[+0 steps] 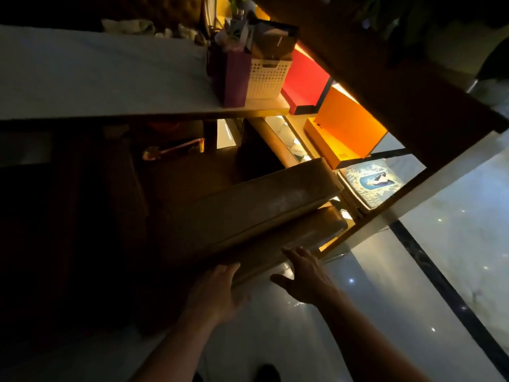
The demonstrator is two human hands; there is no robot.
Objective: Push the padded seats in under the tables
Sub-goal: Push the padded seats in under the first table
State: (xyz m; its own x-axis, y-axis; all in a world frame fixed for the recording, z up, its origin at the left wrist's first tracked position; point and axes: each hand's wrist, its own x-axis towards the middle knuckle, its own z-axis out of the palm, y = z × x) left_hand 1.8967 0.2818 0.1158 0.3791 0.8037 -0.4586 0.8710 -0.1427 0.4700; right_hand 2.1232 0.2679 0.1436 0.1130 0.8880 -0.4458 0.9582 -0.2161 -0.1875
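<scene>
A brown padded seat (256, 210) stands on the floor below the front edge of a pale table (96, 78), tilted in the view, its cushion top lit and its left part in deep shadow. My left hand (217, 293) lies flat against the seat's near side, fingers spread. My right hand (303, 274) is open, with its fingertips at the seat's near lower edge further right. Neither hand wraps around anything. How far the seat reaches under the table is hidden in the dark.
On the table's right end stand a purple bag (234, 75) and a white perforated basket (268, 78). Red (304, 81) and orange (349, 125) boxes glow on a lit shelf to the right. A glossy pale floor (413, 271) spreads to the right and below.
</scene>
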